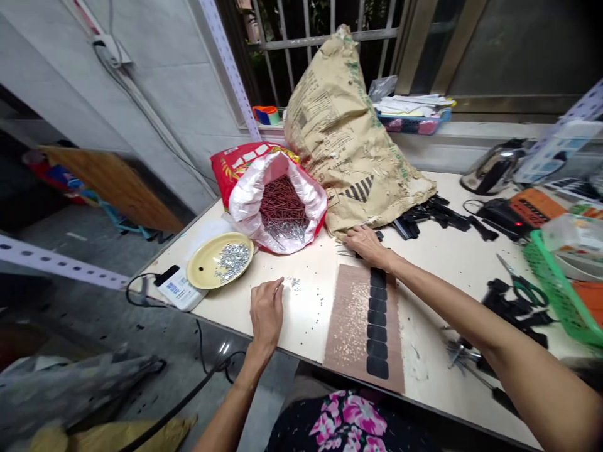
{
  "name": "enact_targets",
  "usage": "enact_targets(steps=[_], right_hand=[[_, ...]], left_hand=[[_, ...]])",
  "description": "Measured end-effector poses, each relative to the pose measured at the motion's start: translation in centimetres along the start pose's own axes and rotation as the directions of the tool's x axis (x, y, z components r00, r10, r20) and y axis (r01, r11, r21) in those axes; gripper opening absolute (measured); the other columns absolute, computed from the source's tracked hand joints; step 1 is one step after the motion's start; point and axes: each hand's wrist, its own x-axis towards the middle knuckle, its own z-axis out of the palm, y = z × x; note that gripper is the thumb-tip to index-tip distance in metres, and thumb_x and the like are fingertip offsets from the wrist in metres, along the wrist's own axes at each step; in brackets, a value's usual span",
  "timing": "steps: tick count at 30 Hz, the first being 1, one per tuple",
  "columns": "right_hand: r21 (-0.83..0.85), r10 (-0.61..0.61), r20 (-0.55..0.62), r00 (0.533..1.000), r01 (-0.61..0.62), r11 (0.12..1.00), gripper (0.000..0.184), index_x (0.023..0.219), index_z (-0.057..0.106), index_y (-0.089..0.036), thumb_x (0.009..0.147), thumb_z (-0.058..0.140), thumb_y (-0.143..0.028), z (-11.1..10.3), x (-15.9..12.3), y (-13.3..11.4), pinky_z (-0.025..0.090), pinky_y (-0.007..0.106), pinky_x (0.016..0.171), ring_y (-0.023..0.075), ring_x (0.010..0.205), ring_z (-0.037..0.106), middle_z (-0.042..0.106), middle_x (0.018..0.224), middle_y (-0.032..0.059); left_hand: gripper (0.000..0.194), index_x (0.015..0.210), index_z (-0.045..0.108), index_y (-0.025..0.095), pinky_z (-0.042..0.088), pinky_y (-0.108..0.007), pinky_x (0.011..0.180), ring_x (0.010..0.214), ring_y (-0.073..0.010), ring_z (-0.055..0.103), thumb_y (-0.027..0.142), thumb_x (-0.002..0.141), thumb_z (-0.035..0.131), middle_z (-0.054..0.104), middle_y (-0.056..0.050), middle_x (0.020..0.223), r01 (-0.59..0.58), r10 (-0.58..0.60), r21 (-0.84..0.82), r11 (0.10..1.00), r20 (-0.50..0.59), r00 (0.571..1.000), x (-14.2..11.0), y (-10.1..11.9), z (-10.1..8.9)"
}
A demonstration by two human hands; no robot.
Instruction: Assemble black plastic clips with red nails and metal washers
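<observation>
On the table (438,251), keep the brown sheet (394,351) flat, black squares (377,333) aligned toward its 3 o'clock. Your right hand (366,245) bends at 12 o'clock, grip indeterminable; your left hand (267,314) curls at 9 o'clock, contents indeterminable. Pinch metal bits (294,284), 10 o'clock, singly.

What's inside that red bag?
The red bag's open mouth shows a heap of thin, dark red pieces, with silvery ones toward the front. Whatever lies beneath the top layer is covered.
</observation>
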Motion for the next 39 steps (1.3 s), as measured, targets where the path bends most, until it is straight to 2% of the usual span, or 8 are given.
enact_targets(steps=[9,14,17,19,23,26,31,39], right_hand=[[-0.007,0.025,-0.023,0.999,-0.025,1.0,0.02,0.095,0.06,-0.013,0.093,0.041,-0.017,2.0,0.4,0.2,0.032,0.03,0.074,0.0223,0.087,0.053,0.063,0.089,0.0099],[0.108,0.091,-0.21,0.973,-0.07,0.992,0.028,0.107,0.058,-0.013,0.096,0.033,-0.019,-0.9,-1.1,0.6,0.038,0.03,0.079,0.0218,0.091,0.054,0.063,0.095,0.0107],[0.378,0.159,-0.405,0.9,0.007,0.926,0.028,0.116,0.055,-0.017,0.096,0.036,-0.021,-3.7,-2.7,-1.3,0.043,0.031,0.082,0.0204,0.094,0.056,0.062,0.103,0.0094],[0.527,0.194,-0.41,0.891,0.057,0.848,0.025,0.114,0.058,-0.02,0.095,0.041,-0.024,-5.4,-3.9,-3.7,0.047,0.031,0.078,0.0193,0.09,0.058,0.062,0.1,0.0074],[0.639,0.211,-0.323,0.923,0.048,0.768,0.021,0.106,0.063,-0.021,0.094,0.046,-0.026,-7.3,-5.9,-9.0,0.048,0.028,0.072,0.0164,0.082,0.059,0.061,0.092,0.0052],[0.626,0.257,-0.299,0.919,-0.015,0.78,0.019,0.1,0.064,-0.019,0.093,0.047,-0.027,-7.6,-6.7,-11.1,0.047,0.026,0.072,0.0152,0.08,0.058,0.061,0.088,0.0043],[0.57,0.293,-0.268,0.918,-0.094,0.816,0.021,0.099,0.064,-0.02,0.095,0.045,-0.029,-7.9,-7.6,-11.4,0.044,0.024,0.071,0.014,0.079,0.058,0.062,0.087,0.0038],[0.391,0.319,-0.304,0.898,-0.188,0.901,0.02,0.092,0.064,-0.019,0.094,0.045,-0.025,-8.8,-8.9,-12.3,0.04,0.025,0.07,0.0158,0.085,0.057,0.063,0.087,0.0049]], left_hand=[[0.028,0.105,0.066,0.019,0.043,-0.032,0.069,0.082,-0.0218,0.052,0.027,0.091,0.044,0.058,-0.008,0.084,-0.041,0.014,0.119,0.992,0.218,0.976,2.3,-2.2,1.7],[0.02,0.09,0.068,0.02,0.041,-0.032,0.072,0.086,-0.0216,0.052,0.023,0.088,0.048,0.059,-0.007,0.084,-0.065,0.051,0.052,0.997,0.242,0.969,2.9,-2.1,1.6],[0.013,0.083,0.067,0.019,0.042,-0.031,0.074,0.084,-0.0202,0.054,0.026,0.084,0.056,0.061,-0.006,0.083,0.119,-0.075,-0.227,0.967,0.193,0.978,3.1,-1.4,1.2],[0.016,0.082,0.066,0.017,0.044,-0.028,0.067,0.074,-0.0165,0.056,0.032,0.08,0.061,0.062,-0.005,0.08,0.365,-0.26,-0.534,0.763,0.263,0.929,3.4,-0.2,1.0],[0.031,0.085,0.065,0.014,0.047,-0.021,0.056,0.058,-0.0084,0.055,0.035,0.066,0.076,0.063,-0.002,0.075,0.641,-0.313,-0.767,-0.021,0.614,0.725,3.7,3.8,0.7],[0.035,0.081,0.065,0.012,0.052,-0.019,0.06,0.06,-0.0077,0.059,0.029,0.057,0.083,0.065,-0.001,0.073,0.64,-0.244,-0.727,-0.248,0.686,0.686,3.5,6.6,0.7],[0.034,0.08,0.066,0.01,0.055,-0.021,0.062,0.061,-0.0092,0.061,0.027,0.057,0.084,0.067,-0.003,0.071,0.609,-0.25,-0.749,-0.263,0.662,0.707,3.0,8.8,0.9],[0.025,0.081,0.067,0.01,0.054,-0.026,0.067,0.061,-0.0098,0.061,0.027,0.066,0.077,0.067,-0.003,0.069,0.529,-0.272,-0.847,-0.051,0.521,0.809,2.1,9.8,1.0]])
